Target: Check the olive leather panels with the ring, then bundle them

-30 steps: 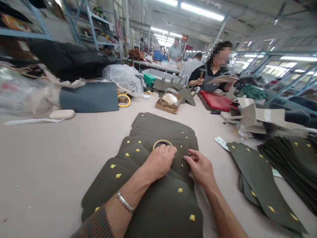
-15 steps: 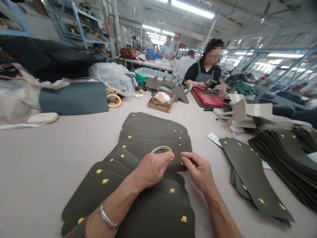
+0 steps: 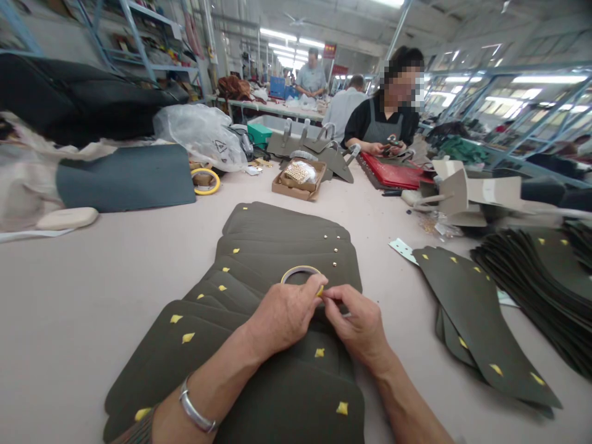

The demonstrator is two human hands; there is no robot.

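A row of overlapping dark olive leather panels [image 3: 277, 253] lies on the pale table, several marked with small yellow tape squares. A thin roll of yellow tape [image 3: 300, 272] rests on one panel. My left hand [image 3: 284, 311] is closed beside the roll, pinching a yellow bit of tape at its fingertips. My right hand [image 3: 358, 324] is closed too, its fingertips meeting the left hand's at that tape bit. A silver bracelet [image 3: 197, 410] is on my left wrist.
More olive panels [image 3: 481, 327] and a fanned stack [image 3: 546, 277] lie at the right. A cardboard box of metal fittings [image 3: 298, 179], another tape roll [image 3: 206, 182], a plastic bag [image 3: 198, 132] and grey foam [image 3: 124, 179] sit farther back. A person in an apron [image 3: 382, 126] works at a red piece [image 3: 393, 172].
My right hand has moved left until its fingertips meet my left hand's at the tape bit. The view has shifted slightly; the person opposite lowered their hands to the red piece.
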